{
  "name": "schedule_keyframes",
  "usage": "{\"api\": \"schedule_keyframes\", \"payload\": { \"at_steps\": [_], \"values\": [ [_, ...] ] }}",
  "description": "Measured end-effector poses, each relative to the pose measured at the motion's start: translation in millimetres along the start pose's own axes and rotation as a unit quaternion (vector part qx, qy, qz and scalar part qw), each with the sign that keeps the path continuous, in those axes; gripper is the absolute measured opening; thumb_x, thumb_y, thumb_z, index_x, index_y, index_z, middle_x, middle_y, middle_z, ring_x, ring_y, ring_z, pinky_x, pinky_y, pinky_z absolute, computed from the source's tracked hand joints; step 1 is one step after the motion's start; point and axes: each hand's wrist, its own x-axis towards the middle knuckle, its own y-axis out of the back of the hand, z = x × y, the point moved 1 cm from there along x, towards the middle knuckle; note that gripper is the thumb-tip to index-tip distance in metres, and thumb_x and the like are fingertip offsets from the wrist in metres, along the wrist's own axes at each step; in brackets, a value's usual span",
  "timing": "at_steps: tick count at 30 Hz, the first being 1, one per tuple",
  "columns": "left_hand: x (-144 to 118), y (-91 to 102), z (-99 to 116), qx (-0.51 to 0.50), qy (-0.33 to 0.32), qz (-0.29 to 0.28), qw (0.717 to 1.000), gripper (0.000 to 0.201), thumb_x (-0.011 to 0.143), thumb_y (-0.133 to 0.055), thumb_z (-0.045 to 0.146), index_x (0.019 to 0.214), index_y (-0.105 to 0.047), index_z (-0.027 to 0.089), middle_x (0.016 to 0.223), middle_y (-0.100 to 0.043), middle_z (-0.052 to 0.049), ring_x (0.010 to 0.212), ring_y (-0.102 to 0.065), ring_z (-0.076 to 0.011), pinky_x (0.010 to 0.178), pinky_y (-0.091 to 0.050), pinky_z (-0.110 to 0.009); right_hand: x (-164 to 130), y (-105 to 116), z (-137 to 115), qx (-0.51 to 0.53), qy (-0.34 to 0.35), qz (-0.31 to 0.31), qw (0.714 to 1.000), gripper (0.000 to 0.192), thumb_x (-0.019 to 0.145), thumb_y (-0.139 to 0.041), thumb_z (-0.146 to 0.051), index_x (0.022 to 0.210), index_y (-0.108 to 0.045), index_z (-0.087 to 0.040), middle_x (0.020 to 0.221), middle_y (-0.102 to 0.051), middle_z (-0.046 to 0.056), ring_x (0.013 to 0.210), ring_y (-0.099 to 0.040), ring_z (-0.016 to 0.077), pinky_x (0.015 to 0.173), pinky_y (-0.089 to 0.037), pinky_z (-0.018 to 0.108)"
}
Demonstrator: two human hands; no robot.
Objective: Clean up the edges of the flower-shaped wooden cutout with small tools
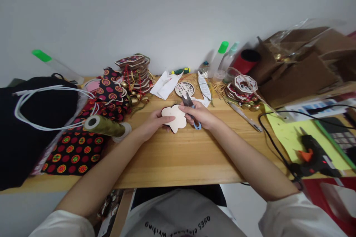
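Observation:
A cream, flower-shaped piece (178, 120) with a dark fabric edge faces up above the middle of the table. My left hand (154, 124) is closed on its left side, thumb lying across the top. A pair of scissors (187, 100) with blue handles rests in my right hand (202, 114), blades pointing away from me. The right thumb and fingers also touch the flower piece's upper right edge. Just beyond lies a round piece (185, 89) with a dark printed pattern, beside crumpled white paper (166, 84).
Patterned cloth (75, 152) and a green thread spool (104, 126) lie at left. Stacked ornaments (137, 76) stand behind. A glue gun (313, 155) on yellow paper, its black cable (267, 140) and a cardboard box (300, 70) occupy the right. The wooden table's front edge (178, 185) is near my body.

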Motion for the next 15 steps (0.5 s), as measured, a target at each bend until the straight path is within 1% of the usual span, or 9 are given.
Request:
{"api": "schedule_keyframes", "payload": {
  "at_steps": [8,15],
  "values": [
    [2.2,2.5,-3.0,-0.034,0.002,0.017,0.999,0.043,0.054,-0.074,0.029,0.092,-0.063,0.012,0.084,-0.068,-0.007,0.070,-0.061,-0.0176,0.054,-0.049,-0.026,0.5,0.2,-0.1,0.000,-0.004,0.010,1.000,0.030,0.068,-0.067,-0.039,0.071,-0.047,-0.016,0.039,-0.044,-0.010,0.029,-0.034,0.0028,0.030,-0.026,0.014],
    [2.4,1.6,-1.0,-0.028,0.004,0.023,0.999,0.041,0.051,-0.074,0.026,0.088,-0.063,0.013,0.079,-0.067,-0.004,0.066,-0.060,-0.0159,0.054,-0.048,-0.025,0.6,-1.5,0.4,-0.009,-0.015,0.029,0.999,0.028,0.068,-0.067,-0.038,0.071,-0.047,-0.017,0.038,-0.044,-0.009,0.029,-0.034,0.0034,0.029,-0.027,0.015]
  ]
}}
